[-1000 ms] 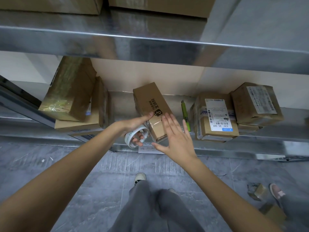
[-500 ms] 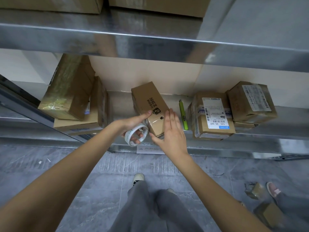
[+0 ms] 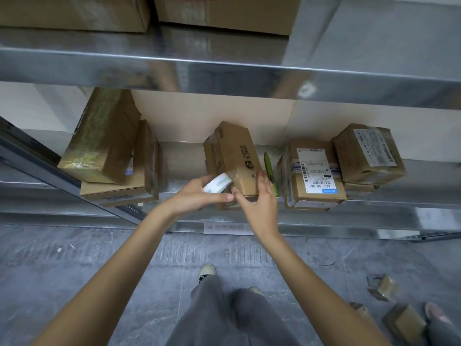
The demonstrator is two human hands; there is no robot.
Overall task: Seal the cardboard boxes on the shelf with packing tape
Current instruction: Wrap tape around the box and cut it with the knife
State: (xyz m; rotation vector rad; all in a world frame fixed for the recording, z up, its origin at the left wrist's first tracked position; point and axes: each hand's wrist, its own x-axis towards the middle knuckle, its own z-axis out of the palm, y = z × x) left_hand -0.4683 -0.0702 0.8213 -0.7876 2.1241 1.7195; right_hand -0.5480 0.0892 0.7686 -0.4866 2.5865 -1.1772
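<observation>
On my feed, far left on the metal shelf, I see a flat box lying down with a tape-wrapped box leaning on top of it, tilted against the back wall. Next comes a bare stretch of shelf, then the box being sealed — it sits near the shelf's front edge, its long axis running from the front toward the back wall and angled a little to the left, the printed logo side facing up and right. My left hand grips the roll of packing tape against the near left corner of that box, fingers curled round the roll, and a clear strip of tape lies over the box's near end. My right hand rests on the near right side of the box with fingers straight and flat, thumb reaching toward the left hand's fingertips. Just right of the box a green pen lies on the shelf, pointing front to back — close beside my right fingers. Further right stands a labelled parcel, and beyond it another labelled parcel stacked on a smaller one. The upper shelf overhangs everything and hides the tops of the back wall. On the floor at lower right lie small boxes.
</observation>
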